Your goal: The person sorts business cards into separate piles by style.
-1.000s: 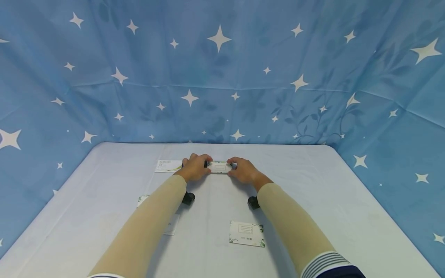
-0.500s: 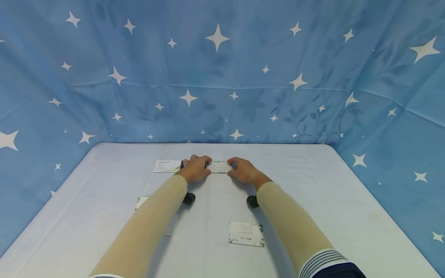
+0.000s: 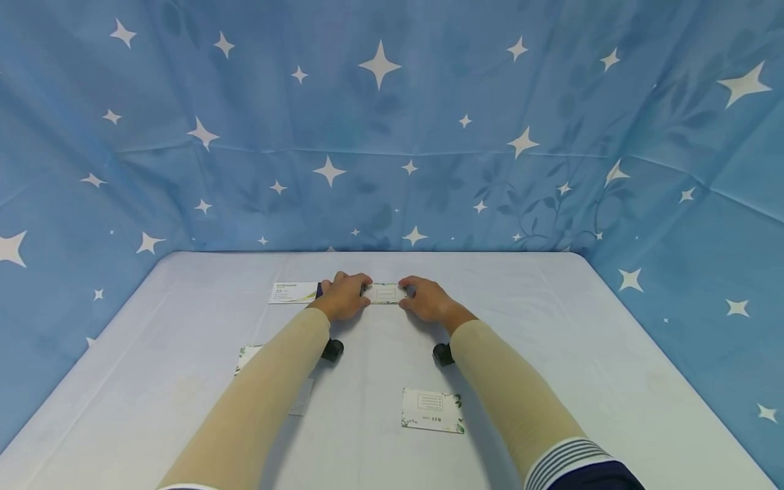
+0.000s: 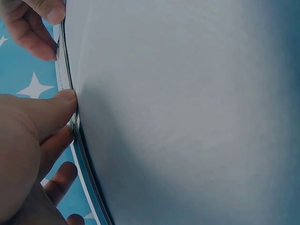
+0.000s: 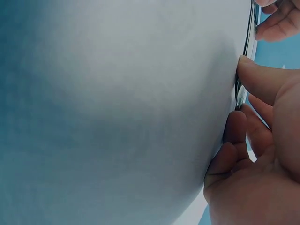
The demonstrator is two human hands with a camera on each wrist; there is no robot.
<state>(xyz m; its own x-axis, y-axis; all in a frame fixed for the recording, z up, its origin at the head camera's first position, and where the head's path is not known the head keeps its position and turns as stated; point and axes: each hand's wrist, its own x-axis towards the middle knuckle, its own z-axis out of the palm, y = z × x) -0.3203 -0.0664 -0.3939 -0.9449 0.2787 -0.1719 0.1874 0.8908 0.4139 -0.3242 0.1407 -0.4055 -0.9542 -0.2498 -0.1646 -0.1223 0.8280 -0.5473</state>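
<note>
Near the table's back edge lies a white business card (image 3: 386, 294) with a green leaf print at its edges. My left hand (image 3: 344, 297) pinches its left end between thumb and fingers. At the opposite end, my right hand (image 3: 427, 299) grips it the same way. Low in the left wrist view, the left thumb (image 4: 65, 96) presses on the thin card edges, which look layered. In the right wrist view the right thumb (image 5: 248, 70) lies on the near edge. Just left of my left hand is another card (image 3: 292, 292), white with a yellow-green curve and a dark blue end.
Nearer to me, a leaf-print card (image 3: 432, 410) lies flat between the forearms. Two more cards, one leaf-printed (image 3: 246, 356) and one pale (image 3: 302, 398), are partly hidden by the left sleeve (image 3: 263, 401). A blue star-patterned curtain (image 3: 392, 136) hangs behind the white table (image 3: 527, 286).
Both hands keep their grip on the ends of the business card, almost still. The head view has shifted very slightly, so everything appears a little further left.
</note>
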